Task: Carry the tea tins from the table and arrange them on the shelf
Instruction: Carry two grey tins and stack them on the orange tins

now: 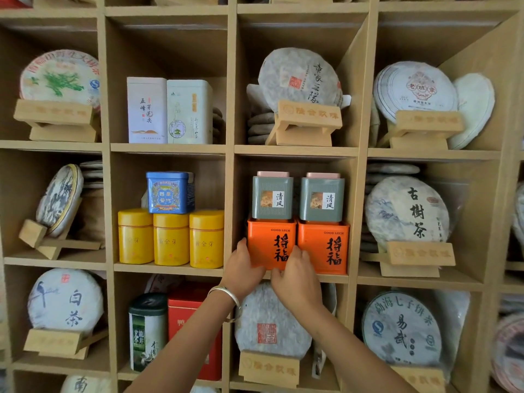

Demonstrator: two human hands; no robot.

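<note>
A: What are the hands doing?

B: Both reach up to one cubby of a wooden shelf (296, 151). The left hand (243, 269) presses its fingers and thumb against the left side of an orange tea tin (270, 242). The right hand (295, 275) curls its fingers over the lower front corner of that same tin. So both hands are grasping it. A silver bangle (225, 293) sits on the left wrist.

A: Where is that tin?

B: It stands upright on the cubby's floor, at the left. A second orange tin (324, 246) stands just beside it on the right, touching or nearly so.

A: Anything on top?

B: Yes. Two grey-green tins with pink lids. One grey-green tin (272, 198) sits on the held tin, the other grey-green tin (321, 199) on its neighbour.

A: And nearby?

B: The cubby to the left holds three yellow canisters (170, 239) in a row, with a blue tin (170, 192) stacked on them. Above that, two tall white boxes (170, 110) stand side by side. Other cubbies hold round paper-wrapped tea cakes (299, 78) on wooden stands.
</note>
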